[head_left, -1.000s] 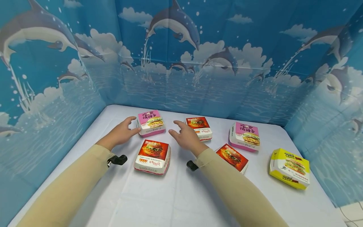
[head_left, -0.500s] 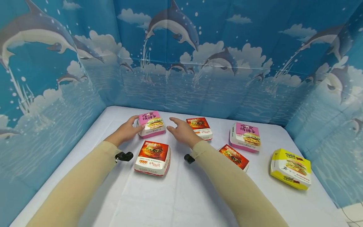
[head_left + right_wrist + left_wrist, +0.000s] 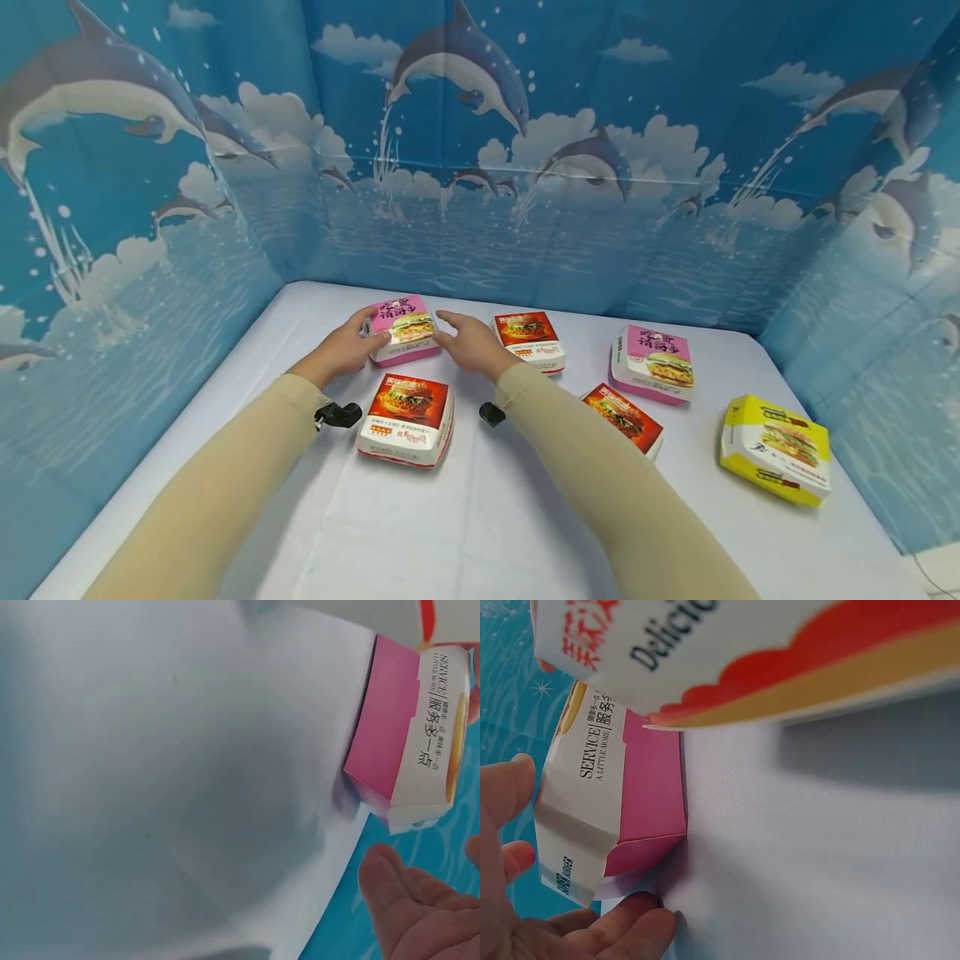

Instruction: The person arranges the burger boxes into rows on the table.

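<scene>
Pink-and-white cardboard burger box [image 3: 401,327], square and closed, is located at the far left of the white cloth-covered table [image 3: 480,517], close to the dolphin-printed blue backdrop [image 3: 525,167]. The box is flanked by both hands. The left hand [image 3: 343,348] is placed against the box's left side, thumb over the near top edge and fingers curved toward the wall; in the left wrist view the fingers [image 3: 622,930] are seen beside the lower corner of the box [image 3: 607,817], but firm contact cannot be confirmed. The right hand [image 3: 468,340] is held spread beside the box's right side, fingers extended; in the right wrist view a gap is visible between the palm [image 3: 420,915] and the box [image 3: 409,735], so nothing is gripped by it.

The step in hand is judged to be a two-handed closing-in on the pink box, not yet completed. For the next move, the right hand would need to be brought against the free side so that the thin card is pressed evenly from both sides without crushing.

A red-and-white burger box [image 3: 406,419] lies just in front of the pink box, between the forearms, and should be cleared during any lift. A second red-topped box [image 3: 528,339] sits just beyond the right hand.
</scene>
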The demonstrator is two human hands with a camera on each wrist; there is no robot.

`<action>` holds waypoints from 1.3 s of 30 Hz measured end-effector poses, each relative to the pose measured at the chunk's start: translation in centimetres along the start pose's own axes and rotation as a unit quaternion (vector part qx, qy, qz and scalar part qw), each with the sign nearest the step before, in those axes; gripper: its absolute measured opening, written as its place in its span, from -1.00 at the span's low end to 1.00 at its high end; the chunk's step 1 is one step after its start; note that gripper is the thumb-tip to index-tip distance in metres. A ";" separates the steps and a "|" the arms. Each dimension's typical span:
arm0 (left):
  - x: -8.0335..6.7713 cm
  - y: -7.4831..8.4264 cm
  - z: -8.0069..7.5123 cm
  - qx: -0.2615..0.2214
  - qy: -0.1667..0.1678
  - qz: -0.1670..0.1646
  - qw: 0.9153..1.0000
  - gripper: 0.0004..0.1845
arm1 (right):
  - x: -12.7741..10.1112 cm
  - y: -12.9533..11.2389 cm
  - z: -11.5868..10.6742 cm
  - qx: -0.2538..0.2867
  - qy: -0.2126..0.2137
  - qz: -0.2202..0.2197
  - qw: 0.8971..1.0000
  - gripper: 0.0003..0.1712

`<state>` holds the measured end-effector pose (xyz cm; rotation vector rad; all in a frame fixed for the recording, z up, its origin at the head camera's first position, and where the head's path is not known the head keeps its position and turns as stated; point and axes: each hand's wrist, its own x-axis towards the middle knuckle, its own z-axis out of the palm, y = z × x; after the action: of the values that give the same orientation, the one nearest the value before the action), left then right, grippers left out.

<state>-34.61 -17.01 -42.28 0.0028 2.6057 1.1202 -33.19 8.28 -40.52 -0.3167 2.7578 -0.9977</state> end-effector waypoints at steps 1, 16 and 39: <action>0.0 0.0 0.0 0.003 0.000 0.000 1.000 -0.12 | 0.2 0.1 0.1 0.001 -0.001 0.000 1.000 -0.30; -0.4 0.1 0.2 -0.008 0.001 0.006 1.000 -0.17 | 1.9 0.6 1.2 0.025 -0.022 0.002 0.999 -0.36; -1.1 0.7 0.2 -0.053 0.005 0.056 0.997 -0.17 | 0.3 0.4 1.1 0.055 0.037 -0.007 0.998 -0.44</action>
<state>-33.55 -16.55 -41.60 0.1212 2.5783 1.2979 -33.27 7.81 -41.69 -0.2868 2.7560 -1.1831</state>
